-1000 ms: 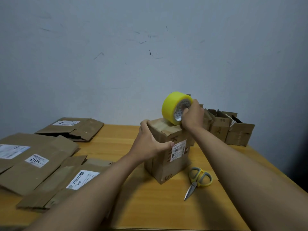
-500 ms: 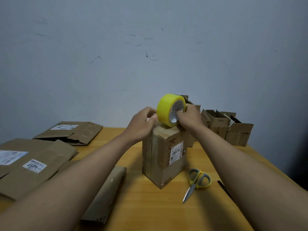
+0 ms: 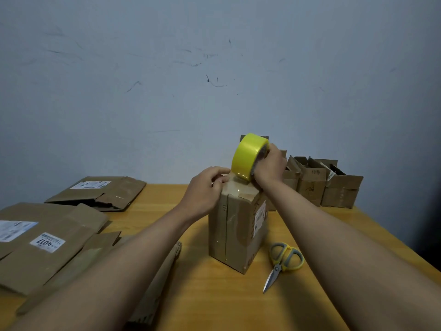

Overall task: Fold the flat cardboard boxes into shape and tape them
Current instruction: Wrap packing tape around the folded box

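A folded brown cardboard box (image 3: 235, 231) stands upright in the middle of the wooden table (image 3: 229, 299). My right hand (image 3: 268, 167) grips a yellow tape roll (image 3: 247, 156) that rests on the far end of the box's top. A short strip of clear tape runs from the roll across the top flaps. My left hand (image 3: 205, 187) presses its curled fingers on the near left edge of the top, on the tape's end. Flat cardboard boxes (image 3: 47, 237) lie at the left.
Yellow-handled scissors (image 3: 282, 259) lie on the table right of the box. Several formed boxes (image 3: 334, 185) stand at the back right against the wall. Another flat box (image 3: 100, 192) lies at the back left. The table's right edge runs close behind my right forearm.
My left hand left the box's side and came up onto its top edge. The roll has moved a little farther back along the top, leaving tape behind it. The box now stands more upright.
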